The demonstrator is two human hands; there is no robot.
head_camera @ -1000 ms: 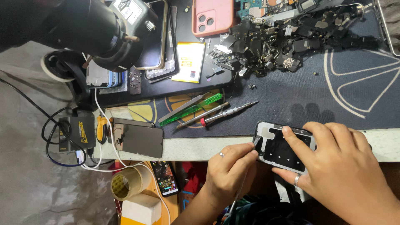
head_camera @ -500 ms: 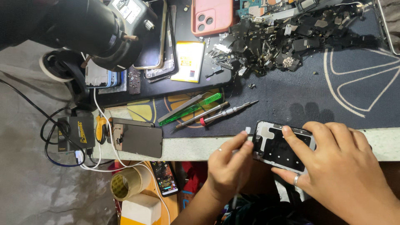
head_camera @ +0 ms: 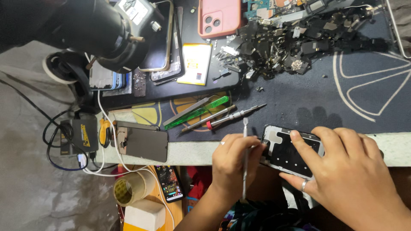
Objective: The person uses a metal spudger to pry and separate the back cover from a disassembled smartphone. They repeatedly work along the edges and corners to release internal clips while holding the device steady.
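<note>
From the head view, my right hand [head_camera: 351, 171] clamps a black opened phone frame [head_camera: 291, 150] at the near edge of the tabletop [head_camera: 192, 152]. My left hand [head_camera: 233, 164], just left of it, pinches a thin metal pry tool [head_camera: 245, 158] upright. Two screwdrivers [head_camera: 222, 119] lie beyond.

Phone repair bench: loose parts [head_camera: 291, 38], screwdrivers [head_camera: 235, 116]

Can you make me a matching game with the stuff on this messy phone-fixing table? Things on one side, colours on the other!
Things:
1. Plastic phone case with camera cutout
2. Translucent pry stick
3. Flat rectangular battery
4. Roll of tape

Colours:
A. yellow and white
B. tan
C. pink
D. green

Pairs: 1-C, 2-D, 3-A, 4-B
</note>
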